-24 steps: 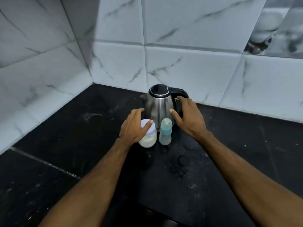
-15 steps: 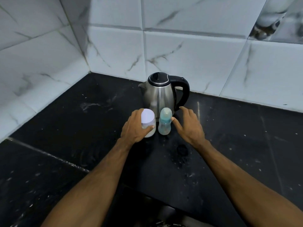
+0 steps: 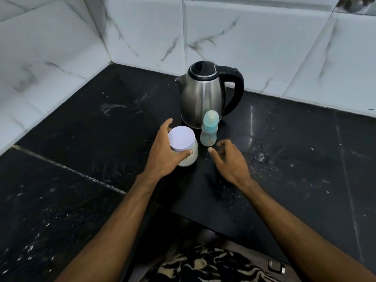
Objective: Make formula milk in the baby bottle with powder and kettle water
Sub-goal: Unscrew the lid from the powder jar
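Note:
A steel kettle with a black lid and handle stands on the black counter near the tiled wall. In front of it is a small baby bottle with a teal collar and a clear cap, upright. Left of the bottle stands a powder jar with a white lid and white powder inside. My left hand grips the jar around its side, thumb at the front. My right hand hovers just right of and below the bottle, fingers loosely curled, holding nothing.
White marble-look tiles line the corner on the left and back. A small wet patch lies on the counter right of my right hand. The counter edge runs close below my forearms.
My right hand left the kettle handle and drew back toward me, stopping beside the bottle. My left hand kept hold of the jar and pulled it slightly nearer. The camera tilted down.

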